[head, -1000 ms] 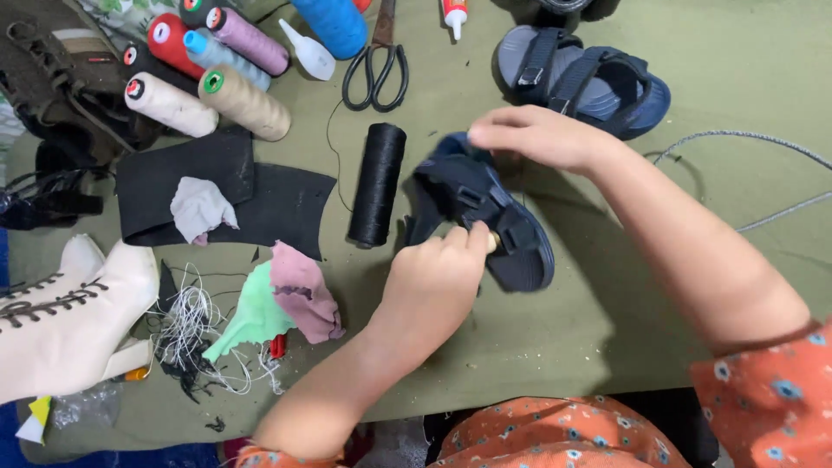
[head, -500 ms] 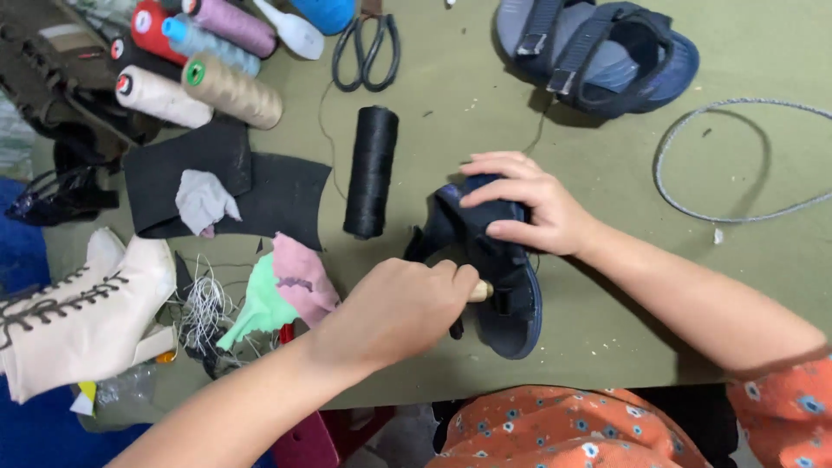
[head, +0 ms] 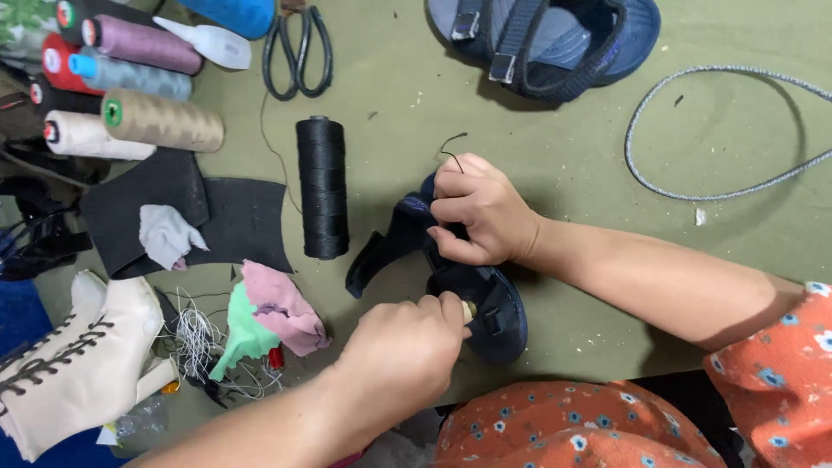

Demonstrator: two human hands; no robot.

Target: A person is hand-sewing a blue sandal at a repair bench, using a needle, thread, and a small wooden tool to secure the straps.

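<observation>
1. Right hand [head: 481,217] is clamped down over the strap end of the dark blue sandal [head: 485,303], fingers curled shut around the webbing, and a thin dark thread [head: 451,147] curls up off the knuckles.
2. Left hand [head: 403,351] is a closed fist, thumb and fingers pinching a small pale wooden handle [head: 469,310] whose tip presses against the sandal's side; the tool's point is hidden.
3. The sandal lies on the olive-green table [head: 572,156] between the two hands, rounded sole end toward the person, and a loose black strap flap [head: 381,256] splays out to its left.
4. Just left of the flap lies a spool of glossy black thread [head: 322,186], a long cylinder on its side.
5. Farther left lie flat black sheet pieces [head: 234,225] with a pale grey scrap [head: 165,234] on them, then crumpled pink and green cloth scraps [head: 264,316] beside a tangle of white threads [head: 195,334].
6. At the far left edge stands a cream lace-up heeled boot [head: 74,364].
7. Top left shows a heap of thread cones [head: 130,95] in beige, white, purple, red and blue, with black-handled scissors [head: 299,52] next to them.
8. Top centre has a second blue strapped sandal [head: 555,35], well apart from the hands, and a grey braided cord [head: 693,130] loops at the right.
</observation>
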